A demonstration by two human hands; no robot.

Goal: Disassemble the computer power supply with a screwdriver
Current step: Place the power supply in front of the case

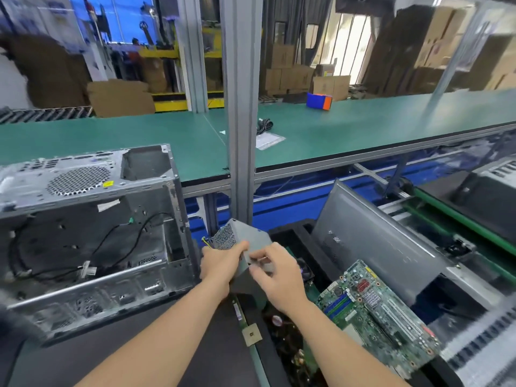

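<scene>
A long green workbench runs across the middle of the frame, split by a grey aluminium post; stacked cardboard boxes fill the blurred background beyond it; a blue and orange box sits on the bench top right of the post, with a black cable bundle and a clear plastic bag nearer the post. At left centre, an emptied grey computer case lies open toward the camera, black wires trailing across its interior; at right centre, a grey side panel leans tilted beside a green conveyor rail; below it, at lower right, a green motherboard rests at an angle over a black tray that holds other boards. At lower centre, the grey power supply is held above the tray's left edge, just right of the case, one corner pointing up and its perforated mesh face turned to the left; coloured wires show at its left side. The left hand grips the unit's left side, fingers curled over its top face; the right hand closes on its right side, fingertips pressed to a label-like patch on the casing; both bare forearms reach in from the bottom edge; the unit sits between the two hands, touching both.
</scene>
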